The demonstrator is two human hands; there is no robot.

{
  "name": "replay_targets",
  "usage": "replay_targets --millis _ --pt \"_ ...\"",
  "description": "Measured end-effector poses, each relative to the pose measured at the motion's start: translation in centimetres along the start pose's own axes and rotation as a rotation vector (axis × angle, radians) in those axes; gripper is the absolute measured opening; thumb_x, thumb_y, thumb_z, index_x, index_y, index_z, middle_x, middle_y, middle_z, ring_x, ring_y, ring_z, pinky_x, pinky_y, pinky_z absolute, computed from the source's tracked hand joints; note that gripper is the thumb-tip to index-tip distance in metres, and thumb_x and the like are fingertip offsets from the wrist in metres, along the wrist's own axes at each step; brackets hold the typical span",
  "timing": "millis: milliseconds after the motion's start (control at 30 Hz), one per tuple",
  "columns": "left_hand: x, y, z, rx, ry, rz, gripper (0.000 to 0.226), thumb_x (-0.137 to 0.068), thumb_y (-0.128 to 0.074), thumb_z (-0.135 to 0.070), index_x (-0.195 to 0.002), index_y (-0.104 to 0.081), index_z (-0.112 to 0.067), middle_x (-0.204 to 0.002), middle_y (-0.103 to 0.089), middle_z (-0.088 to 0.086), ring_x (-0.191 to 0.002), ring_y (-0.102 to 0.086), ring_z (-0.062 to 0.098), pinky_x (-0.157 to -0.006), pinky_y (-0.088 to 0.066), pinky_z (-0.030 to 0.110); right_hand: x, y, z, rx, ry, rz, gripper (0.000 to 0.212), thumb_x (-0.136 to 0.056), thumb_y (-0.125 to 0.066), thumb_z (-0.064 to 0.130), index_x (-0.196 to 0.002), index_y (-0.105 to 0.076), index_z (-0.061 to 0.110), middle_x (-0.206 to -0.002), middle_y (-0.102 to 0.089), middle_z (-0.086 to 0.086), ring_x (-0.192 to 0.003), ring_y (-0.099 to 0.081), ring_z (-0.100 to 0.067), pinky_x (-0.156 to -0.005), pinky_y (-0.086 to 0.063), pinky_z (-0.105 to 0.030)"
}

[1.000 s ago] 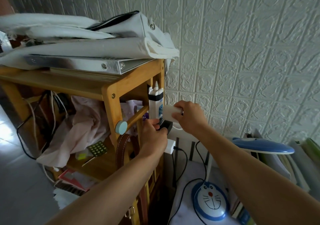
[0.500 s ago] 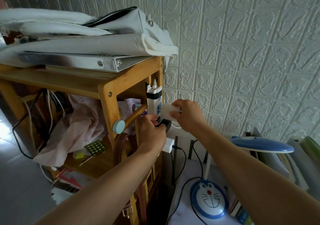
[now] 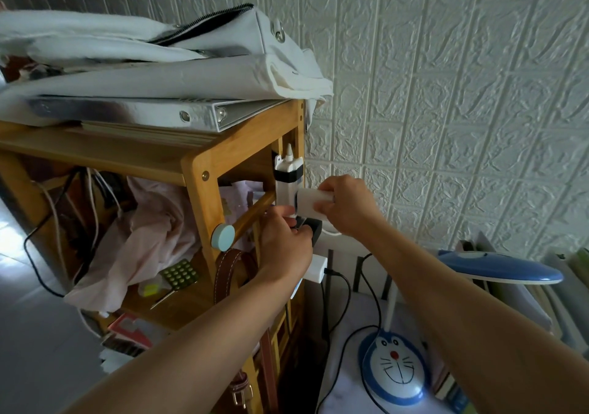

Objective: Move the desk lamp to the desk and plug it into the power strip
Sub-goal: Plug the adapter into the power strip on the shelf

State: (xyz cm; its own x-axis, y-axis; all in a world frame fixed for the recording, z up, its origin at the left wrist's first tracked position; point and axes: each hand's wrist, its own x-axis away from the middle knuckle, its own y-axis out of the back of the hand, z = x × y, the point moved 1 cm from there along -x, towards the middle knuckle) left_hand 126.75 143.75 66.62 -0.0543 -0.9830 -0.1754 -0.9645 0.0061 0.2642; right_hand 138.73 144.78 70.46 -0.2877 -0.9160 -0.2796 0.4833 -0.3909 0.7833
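The white power strip (image 3: 287, 176) hangs upright on the side of the wooden shelf (image 3: 204, 171). My right hand (image 3: 349, 211) grips a white plug block (image 3: 307, 203) held against the strip. Just below it, my left hand (image 3: 287, 243) pinches a black plug (image 3: 314, 230). The desk lamp stands on the desk (image 3: 338, 381) at lower right, with a blue head (image 3: 497, 267) and a cartoon-cat base (image 3: 395, 370). Its black cord (image 3: 374, 295) runs upward and vanishes behind my right forearm.
Another white charger (image 3: 316, 268) with a black cable sits lower on the strip. A binder (image 3: 134, 112) and white bags are piled on the shelf top. Pink cloth, cables and a brown strap (image 3: 229, 273) fill the shelf. Books (image 3: 570, 286) stand behind the lamp against the wall.
Both hands stay at the power strip. The white plug block has edged slightly closer to the strip, and my view has shifted a little.
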Motion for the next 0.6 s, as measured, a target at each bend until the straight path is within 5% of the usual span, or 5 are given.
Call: replay_targets --millis 167,467,600 --pt "0.0 0.3 -0.3 -0.02 -0.014 0.015 0.038 -0.088 -0.057 -0.009 -0.123 -0.047 -0.017 -0.092 -0.046 -0.01 -0.08 -0.049 0.004 -0.06 -0.037 0.015 -0.1 -0.7 0.5 0.074 0.002 -0.015 0.031 -0.082 -0.065 0.021 -0.113 -0.063 0.014 -0.11 -0.067 -0.012 -0.096 -0.062 -0.029 -0.078 -0.049 -0.036" --pt "0.3 0.1 -1.0 -0.17 -0.129 0.002 0.042 -0.084 -0.061 -0.014 -0.123 -0.047 -0.018 -0.11 -0.056 0.001 -0.103 -0.056 0.019 -0.088 -0.052 0.038 0.4 -0.2 -0.4 0.069 0.042 0.047 0.044 -0.082 -0.066 0.024 -0.123 -0.051 0.014 -0.115 -0.064 -0.012 -0.099 -0.061 -0.028 -0.078 -0.047 -0.034" --pt "0.1 -0.6 -1.0 -0.312 -0.371 0.023 0.049 -0.081 -0.065 -0.009 -0.125 -0.046 -0.019 -0.118 -0.051 -0.002 -0.11 -0.048 0.012 -0.08 -0.039 0.017 1.2 1.8 -2.7 -0.07 -0.027 0.092 0.074 -0.074 -0.076 0.022 -0.136 -0.038 0.012 -0.128 -0.058 -0.012 -0.111 -0.058 -0.027 -0.087 -0.047 -0.032"
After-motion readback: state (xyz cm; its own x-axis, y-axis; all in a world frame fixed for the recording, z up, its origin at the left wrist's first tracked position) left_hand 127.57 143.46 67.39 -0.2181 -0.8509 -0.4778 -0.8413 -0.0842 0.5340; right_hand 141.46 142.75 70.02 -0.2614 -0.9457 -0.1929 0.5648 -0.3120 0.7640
